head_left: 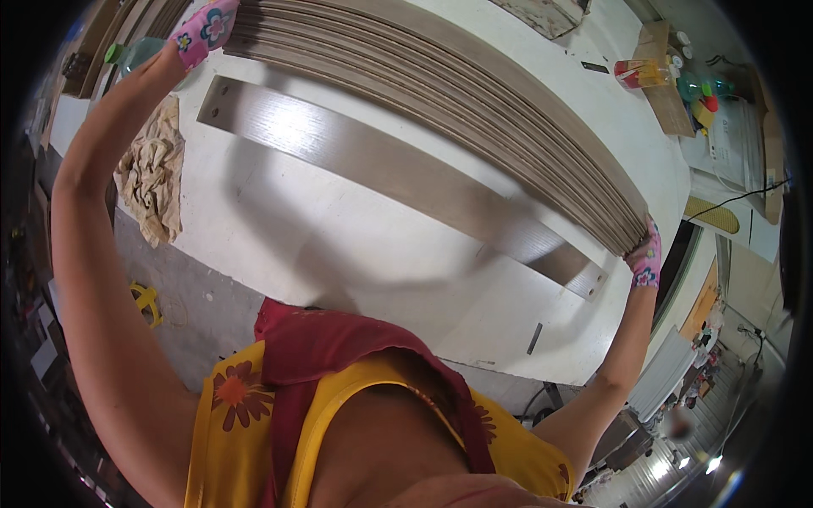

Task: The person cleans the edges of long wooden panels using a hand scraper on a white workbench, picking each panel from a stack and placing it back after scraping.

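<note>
A stack of grey-brown wooden boards (449,93), set on edge side by side, stretches across the far part of the white table (356,296). My left hand (206,32), in a pink flowered glove, grips the stack's far left end. At the right end, my right hand (647,256) is closed round the board ends in a matching glove; its fingertips are partly hidden. One separate board (381,182) lies flat between the stack and me, with small holes at both ends and light glaring off its left part. Neither hand touches it.
A crumpled beige rag (154,173) hangs at the table's left edge near a green-capped bottle (135,55). Small dark strips (535,339) lie on the table. At the far right stands a cardboard box (665,93) among bottles. A yellow object (147,303) is on the floor.
</note>
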`<state>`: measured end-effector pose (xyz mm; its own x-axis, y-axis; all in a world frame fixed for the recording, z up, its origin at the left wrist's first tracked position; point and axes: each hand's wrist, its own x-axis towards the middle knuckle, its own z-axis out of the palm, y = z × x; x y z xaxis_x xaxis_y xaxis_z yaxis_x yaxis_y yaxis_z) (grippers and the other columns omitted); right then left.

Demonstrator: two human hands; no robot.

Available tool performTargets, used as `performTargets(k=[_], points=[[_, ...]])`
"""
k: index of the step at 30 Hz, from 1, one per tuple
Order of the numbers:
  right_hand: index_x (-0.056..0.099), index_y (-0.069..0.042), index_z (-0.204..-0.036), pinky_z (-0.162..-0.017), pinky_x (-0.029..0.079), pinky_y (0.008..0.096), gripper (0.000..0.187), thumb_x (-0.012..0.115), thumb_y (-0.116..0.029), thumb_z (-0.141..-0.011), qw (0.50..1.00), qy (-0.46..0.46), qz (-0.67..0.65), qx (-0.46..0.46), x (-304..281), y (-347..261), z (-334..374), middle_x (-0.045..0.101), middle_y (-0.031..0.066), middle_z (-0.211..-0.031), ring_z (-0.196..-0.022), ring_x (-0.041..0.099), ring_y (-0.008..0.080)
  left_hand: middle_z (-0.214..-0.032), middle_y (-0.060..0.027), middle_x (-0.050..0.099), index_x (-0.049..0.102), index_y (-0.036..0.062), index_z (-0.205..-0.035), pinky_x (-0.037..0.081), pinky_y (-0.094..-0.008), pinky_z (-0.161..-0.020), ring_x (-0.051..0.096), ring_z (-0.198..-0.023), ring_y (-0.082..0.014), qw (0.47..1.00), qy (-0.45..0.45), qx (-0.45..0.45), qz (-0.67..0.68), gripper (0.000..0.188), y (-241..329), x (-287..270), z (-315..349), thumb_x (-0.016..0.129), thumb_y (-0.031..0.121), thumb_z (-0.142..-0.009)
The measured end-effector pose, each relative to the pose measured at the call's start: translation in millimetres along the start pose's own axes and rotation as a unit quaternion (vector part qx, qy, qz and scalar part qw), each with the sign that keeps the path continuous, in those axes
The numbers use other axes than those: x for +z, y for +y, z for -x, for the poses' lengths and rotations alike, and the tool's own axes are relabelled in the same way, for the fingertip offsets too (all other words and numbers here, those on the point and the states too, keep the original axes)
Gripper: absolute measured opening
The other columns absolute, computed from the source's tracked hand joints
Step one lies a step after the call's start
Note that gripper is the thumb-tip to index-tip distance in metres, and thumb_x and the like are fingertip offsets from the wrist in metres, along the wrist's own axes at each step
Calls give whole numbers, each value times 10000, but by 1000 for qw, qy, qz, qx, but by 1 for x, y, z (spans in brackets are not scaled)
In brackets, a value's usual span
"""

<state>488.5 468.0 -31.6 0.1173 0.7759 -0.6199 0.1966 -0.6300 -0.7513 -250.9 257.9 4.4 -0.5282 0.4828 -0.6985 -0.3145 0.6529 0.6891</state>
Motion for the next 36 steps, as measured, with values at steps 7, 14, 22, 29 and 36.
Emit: performTargets(k=[7,14,22,29,36], points=[[565,-235,-1047,-440,316,344,488,569,-610,-736,978,8,177,112,10,-5,-82,572,31,-981,-702,552,205,-477,-21,354,408,171,-581,392,-399,-443,383,-413,-198,996,-87,8,-34,438,-11,-3,-76,581,498,-817],[535,-218,-840,-509,365,354,434,519,-645,-764,948,-29,270,167,25,-38,-81,514,-28,-681,-578,466,167,-469,23,283,360,202,-588,296,-355,-393,285,-390,-154,970,-217,5,-107,440,-7,-7,-118,457,515,-882],[585,-249,-1038,-621,437,374,493,526,-652,-760,948,17,298,114,8,-39,-119,622,-7,-956,-813,571,177,-527,39,291,365,208,-652,269,-311,-404,271,-434,-126,956,-247,22,-157,437,8,0,-135,354,555,-918],[497,-206,-1251,-665,409,323,694,480,-700,-763,971,57,226,46,19,-25,-129,568,42,-1143,-860,542,192,-828,-19,353,386,169,-910,288,-312,-637,330,-728,-170,986,-133,41,-96,319,-2,-5,-140,374,487,-927],[325,-123,-1406,-1024,292,439,851,421,-709,-797,990,61,123,14,6,-9,-91,393,90,-1403,-1276,368,274,-1128,-76,416,408,129,-1168,307,-313,-870,389,-1023,-213,996,-26,87,-4,373,-22,-26,-134,394,420,-935]])
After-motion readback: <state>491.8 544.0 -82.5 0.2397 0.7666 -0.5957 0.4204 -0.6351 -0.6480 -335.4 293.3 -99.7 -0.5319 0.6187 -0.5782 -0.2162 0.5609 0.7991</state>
